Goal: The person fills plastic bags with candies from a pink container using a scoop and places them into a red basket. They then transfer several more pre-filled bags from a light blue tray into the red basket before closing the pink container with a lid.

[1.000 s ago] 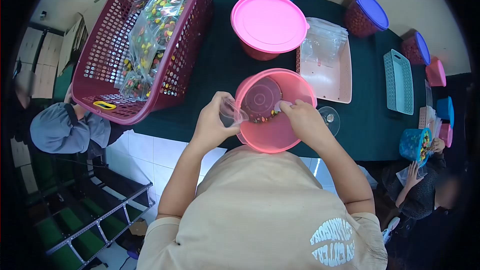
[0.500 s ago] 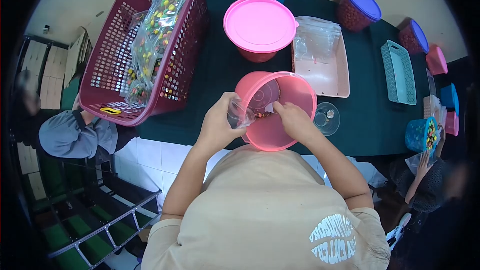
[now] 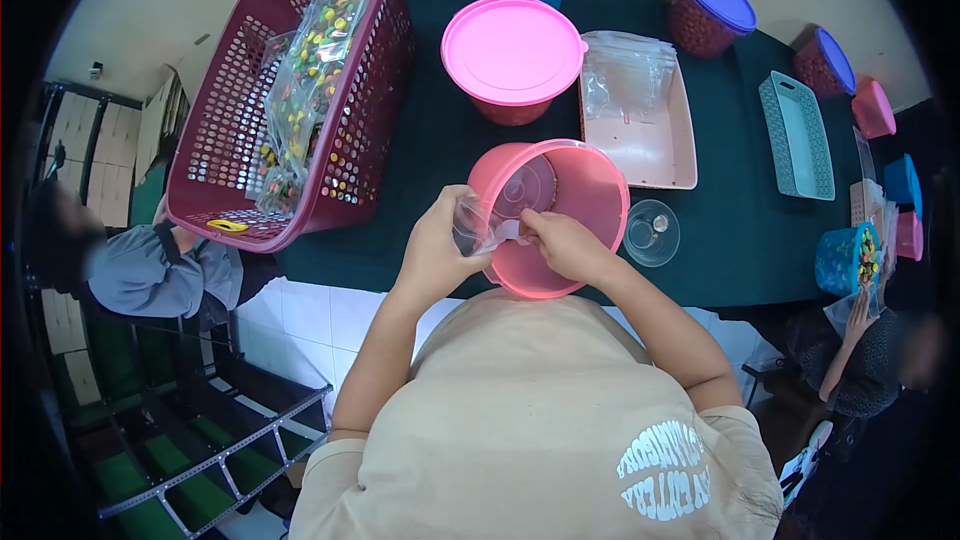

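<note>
A clear plastic bag (image 3: 471, 227) is held open by my left hand (image 3: 432, 240), whose fingers wrap round it at the left rim of the pink bucket (image 3: 595, 190). My right hand (image 3: 568, 245) is closed in a pinch on a small whitish scoop (image 3: 510, 231), partly hidden by the fingers, at the bag's mouth over the bucket. The bucket tilts towards me, with a round translucent disc shape visible inside. Just right of it stands a clear round dish (image 3: 652, 233) with a small pale item in it.
A maroon basket (image 3: 345, 130) with candy bags stands left. Behind the bucket are a pink-lidded tub (image 3: 513, 50) and a pink tray (image 3: 650, 155) of empty bags. A teal basket (image 3: 797, 135) and purple-lidded tubs (image 3: 718, 0) stand right. People sit at both sides.
My right hand has moved left and slightly up from inside the bucket to the bag's mouth, bringing the whitish scoop with it. My left hand stays at the rim with the bag.
</note>
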Tool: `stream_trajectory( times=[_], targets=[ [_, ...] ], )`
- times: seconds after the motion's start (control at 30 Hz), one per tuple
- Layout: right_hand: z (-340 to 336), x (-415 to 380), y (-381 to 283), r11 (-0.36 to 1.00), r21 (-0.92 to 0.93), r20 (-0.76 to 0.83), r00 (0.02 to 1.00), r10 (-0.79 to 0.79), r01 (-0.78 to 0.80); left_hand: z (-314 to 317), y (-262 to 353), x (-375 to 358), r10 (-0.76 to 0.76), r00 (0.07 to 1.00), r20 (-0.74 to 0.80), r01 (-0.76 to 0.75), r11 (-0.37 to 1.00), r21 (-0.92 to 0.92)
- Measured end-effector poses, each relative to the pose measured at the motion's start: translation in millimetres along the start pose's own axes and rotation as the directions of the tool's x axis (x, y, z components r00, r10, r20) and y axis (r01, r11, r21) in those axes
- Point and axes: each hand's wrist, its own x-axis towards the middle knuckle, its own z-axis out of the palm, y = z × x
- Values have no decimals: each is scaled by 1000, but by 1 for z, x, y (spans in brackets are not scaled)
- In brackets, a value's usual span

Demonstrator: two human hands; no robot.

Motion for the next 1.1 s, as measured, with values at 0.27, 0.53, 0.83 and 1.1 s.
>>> stream_trajectory(
  times=[0.27, 0.53, 0.83, 1.1],
  targets=[
    [-28, 7, 0, 803, 588, -85, 979, 183, -99, -9, -15, 0, -20, 996, -83, 15, 998, -66],
    [-29, 9, 6, 446, 876, 14, 935, 354, -182, -15, -28, 0, -67, 994, -90, 56, 991, -125],
    [-41, 1, -5, 918, 346, -246, 926, 287, -192, -12, -34, 4, 25, 998, -64, -28, 998, -54],
    [-24, 2, -4, 928, -287, -85, 971, 223, -238, -5, -16, 3, 48, 996, -70, -46, 999, 25]
  ],
)
